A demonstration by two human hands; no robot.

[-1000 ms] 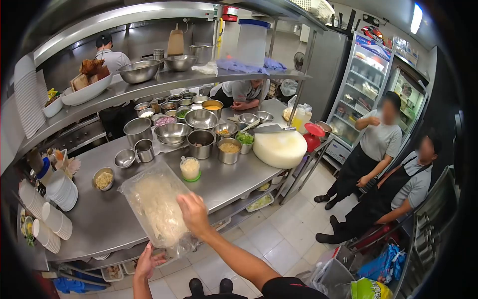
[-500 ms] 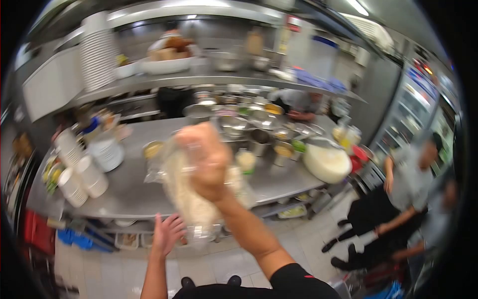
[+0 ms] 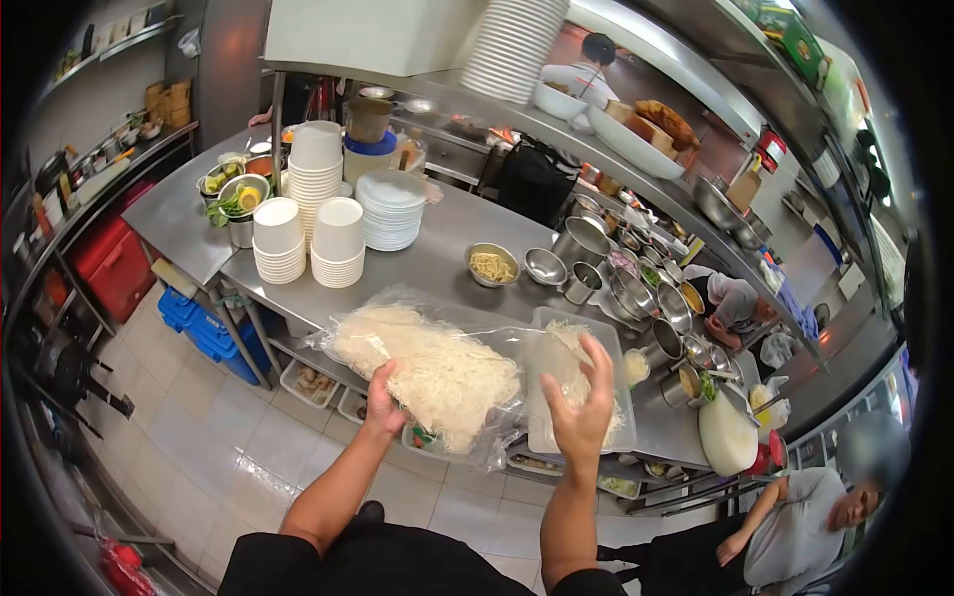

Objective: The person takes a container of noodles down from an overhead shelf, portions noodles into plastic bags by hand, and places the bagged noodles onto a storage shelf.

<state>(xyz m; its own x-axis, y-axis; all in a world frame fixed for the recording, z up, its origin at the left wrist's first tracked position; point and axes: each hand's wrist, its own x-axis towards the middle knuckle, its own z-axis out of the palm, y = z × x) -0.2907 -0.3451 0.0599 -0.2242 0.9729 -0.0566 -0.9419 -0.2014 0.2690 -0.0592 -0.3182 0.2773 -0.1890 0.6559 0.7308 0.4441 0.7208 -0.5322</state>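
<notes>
A clear plastic bag of pale shredded noodles (image 3: 437, 372) hangs over the front edge of the steel counter. My left hand (image 3: 384, 399) grips the bag's lower left side, its fingers partly hidden behind it. To the right, my right hand (image 3: 580, 397) is raised with thumb and fingers spread, holding nothing. Behind it lies a translucent rectangular tray (image 3: 542, 427) with some of the same pale strands (image 3: 568, 343) in it. A small metal bowl of pale strips (image 3: 492, 265) stands beyond the bag.
Stacked white tubs (image 3: 338, 238) and lids (image 3: 390, 214) stand on the steel counter (image 3: 447, 230) at left. Metal bowls and pots (image 3: 633, 293) crowd its right side, near a large white block (image 3: 727, 437). A co-worker (image 3: 795, 526) is at lower right. Shelves hang overhead.
The view has swung left. My right hand has come off the bag and opened. The tray with strands now shows beside the bag, and my left hand, open before, now holds the bag.
</notes>
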